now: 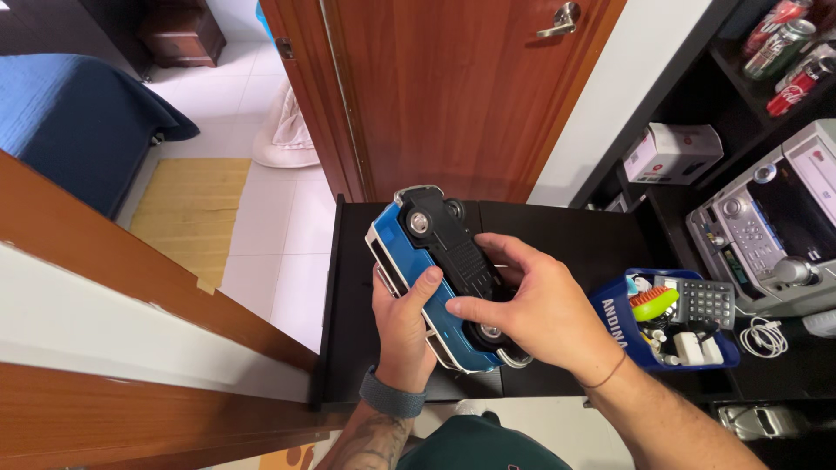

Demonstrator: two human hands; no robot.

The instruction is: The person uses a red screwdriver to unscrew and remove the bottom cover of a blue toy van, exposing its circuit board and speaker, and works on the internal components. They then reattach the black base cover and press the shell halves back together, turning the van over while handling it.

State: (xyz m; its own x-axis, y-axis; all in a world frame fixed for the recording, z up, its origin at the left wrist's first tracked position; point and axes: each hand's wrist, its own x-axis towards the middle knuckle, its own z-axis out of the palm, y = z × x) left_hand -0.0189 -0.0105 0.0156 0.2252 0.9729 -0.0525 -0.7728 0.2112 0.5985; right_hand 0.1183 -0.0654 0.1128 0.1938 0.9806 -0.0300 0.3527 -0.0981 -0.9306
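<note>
Fingers point(488, 261) grip blue toy car point(409, 252)

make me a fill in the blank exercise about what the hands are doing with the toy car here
1. Both hands hold a toy car whose body is coloured ____.
2. The car is turned so its black ____ faces the camera.
3. The left hand wears a grey band on its ____.
4. The blue tray holding a calculator lies beside the ____ hand.

Missing words: blue; underside; wrist; right
</note>
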